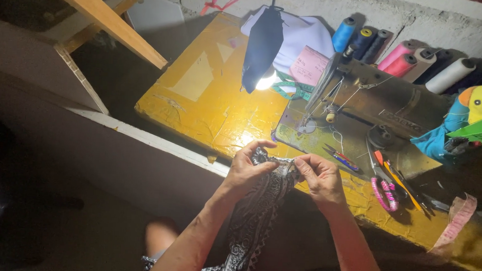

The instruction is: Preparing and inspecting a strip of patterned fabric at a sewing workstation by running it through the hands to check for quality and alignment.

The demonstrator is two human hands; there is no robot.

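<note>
Yellow worn tabletop (209, 103) under a bare lamp (266, 82), old sewing machine (374, 109) at 2 o'clock, thread cones (399, 56) lined along the wall at 1 o'clock. Left hand (247, 169) pinches the patterned black-and-white fabric (259, 208) edge, right hand (321, 178) closed on the same edge just beside it; fabric sits at the tabletop's near rim, at 6 o'clock, trailing down to the lap. Judgement: keep the edge taut between both pinches, work close to the light, fingers near the fold. Snips (341, 157) and scissors (387, 184) lie at 3 o'clock, within reach.
</note>
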